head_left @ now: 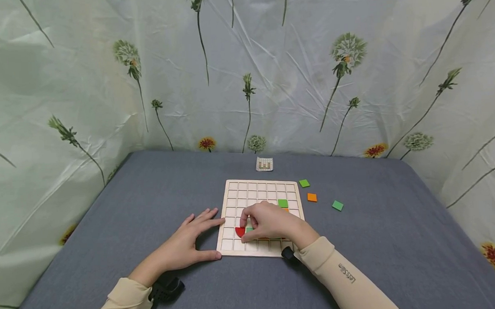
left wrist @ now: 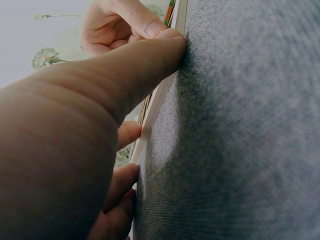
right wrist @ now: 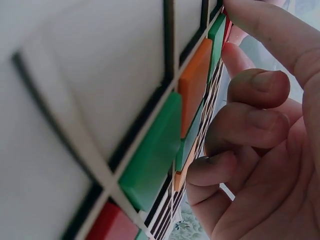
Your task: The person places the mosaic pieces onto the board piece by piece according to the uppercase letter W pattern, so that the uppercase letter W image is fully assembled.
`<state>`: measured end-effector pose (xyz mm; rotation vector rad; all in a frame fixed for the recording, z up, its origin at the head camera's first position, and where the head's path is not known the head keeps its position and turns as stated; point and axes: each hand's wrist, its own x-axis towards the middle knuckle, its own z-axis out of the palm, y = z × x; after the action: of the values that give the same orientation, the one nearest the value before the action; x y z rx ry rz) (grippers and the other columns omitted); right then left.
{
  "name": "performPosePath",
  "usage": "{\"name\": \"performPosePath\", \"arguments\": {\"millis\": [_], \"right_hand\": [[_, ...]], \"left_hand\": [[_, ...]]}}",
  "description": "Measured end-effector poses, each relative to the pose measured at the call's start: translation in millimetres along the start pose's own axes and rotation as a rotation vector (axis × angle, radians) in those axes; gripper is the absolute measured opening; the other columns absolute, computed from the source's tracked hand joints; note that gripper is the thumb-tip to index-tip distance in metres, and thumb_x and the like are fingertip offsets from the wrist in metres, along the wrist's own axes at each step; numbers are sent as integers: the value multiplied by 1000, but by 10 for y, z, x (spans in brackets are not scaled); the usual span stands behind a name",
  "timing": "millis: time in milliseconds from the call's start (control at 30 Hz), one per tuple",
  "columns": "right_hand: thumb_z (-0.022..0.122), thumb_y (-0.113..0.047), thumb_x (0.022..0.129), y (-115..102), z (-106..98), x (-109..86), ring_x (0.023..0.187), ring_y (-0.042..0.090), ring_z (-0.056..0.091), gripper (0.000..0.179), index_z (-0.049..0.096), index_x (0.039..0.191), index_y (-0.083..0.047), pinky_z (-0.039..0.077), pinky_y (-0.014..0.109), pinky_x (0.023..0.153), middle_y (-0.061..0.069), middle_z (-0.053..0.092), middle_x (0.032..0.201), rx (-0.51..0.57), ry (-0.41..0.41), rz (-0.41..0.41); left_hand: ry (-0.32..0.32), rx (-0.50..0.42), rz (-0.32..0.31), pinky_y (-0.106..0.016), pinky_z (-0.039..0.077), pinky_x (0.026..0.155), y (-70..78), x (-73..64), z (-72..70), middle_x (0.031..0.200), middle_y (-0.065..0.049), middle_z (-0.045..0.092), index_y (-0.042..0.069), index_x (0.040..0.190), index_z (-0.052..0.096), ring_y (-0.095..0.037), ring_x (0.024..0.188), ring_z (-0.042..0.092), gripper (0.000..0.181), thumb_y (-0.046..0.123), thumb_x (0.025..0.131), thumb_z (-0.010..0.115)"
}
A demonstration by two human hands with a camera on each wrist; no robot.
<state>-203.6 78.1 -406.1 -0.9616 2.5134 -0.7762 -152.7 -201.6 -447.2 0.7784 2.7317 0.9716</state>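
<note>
A light wooden grid board (head_left: 236, 197) lies on the cloth-covered table. My right hand (head_left: 270, 221) is over its lower part, thumb and index finger pinching a red round-edged piece (head_left: 239, 232) at the lower left squares. In the right wrist view, the other fingers are curled beside a row with an orange tile (right wrist: 196, 82) and a green tile (right wrist: 155, 152). Another green tile (head_left: 283, 203) sits higher on the board; my right hand hides part of the pattern. My left hand (head_left: 186, 245) touches the board's left edge with spread fingertips, its thumb at the near corner.
Right of the board lie a light green tile (head_left: 304, 183), an orange tile (head_left: 312, 197) and a darker green tile (head_left: 337, 205). A small card with a grid pattern (head_left: 264, 164) lies behind the board. A flowered curtain (head_left: 269, 72) hangs around the grey table (head_left: 171, 184).
</note>
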Motion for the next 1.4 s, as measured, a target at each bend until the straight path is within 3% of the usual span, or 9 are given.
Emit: {"name": "performPosePath", "arguments": {"millis": [1400], "right_hand": [[81, -24, 94, 43, -34, -74, 57, 3, 47, 9, 74, 100, -21, 39, 21, 56, -9, 56, 64, 25, -23, 12]], "left_hand": [[-1, -4, -7, -77, 14, 128, 22, -6, -1, 174, -11, 38, 23, 156, 58, -42, 164, 29, 81, 54, 87, 87]]}}
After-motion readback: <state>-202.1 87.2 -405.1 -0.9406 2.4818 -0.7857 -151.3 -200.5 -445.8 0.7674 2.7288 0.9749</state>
